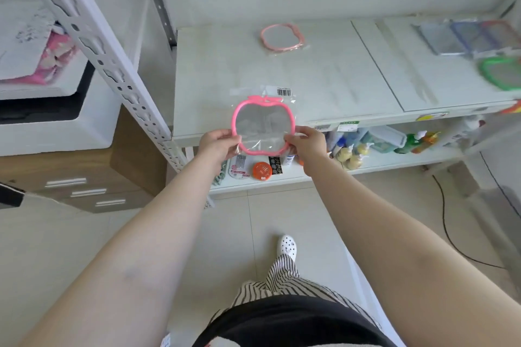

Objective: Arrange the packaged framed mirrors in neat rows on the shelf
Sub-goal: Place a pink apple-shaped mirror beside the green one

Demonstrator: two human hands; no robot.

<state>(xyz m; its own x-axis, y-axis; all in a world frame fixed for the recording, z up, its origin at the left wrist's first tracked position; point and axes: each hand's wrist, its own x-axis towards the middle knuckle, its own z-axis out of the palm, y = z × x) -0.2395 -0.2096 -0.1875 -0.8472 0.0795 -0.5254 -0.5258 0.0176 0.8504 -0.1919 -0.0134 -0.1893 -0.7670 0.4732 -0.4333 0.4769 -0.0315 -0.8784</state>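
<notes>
A pink apple-shaped framed mirror [263,124] in a clear plastic sleeve with a barcode label hangs over the front edge of the white shelf [214,70]. My left hand [218,142] pinches its lower left rim, and my right hand [306,141] pinches its lower right rim. A pale pink packaged mirror [282,36] lies flat near the back of the shelf. At the far right lie several square packaged mirrors [465,36] with grey, blue and red frames, and a green apple-shaped one [500,73].
A perforated white upright [93,45] slants along the shelf's left side. The lower shelf [380,159] holds bottles, a clear box and an orange round tin [262,171]. A drawer unit [84,191] stands left. A black cable [445,222] runs across the tiled floor.
</notes>
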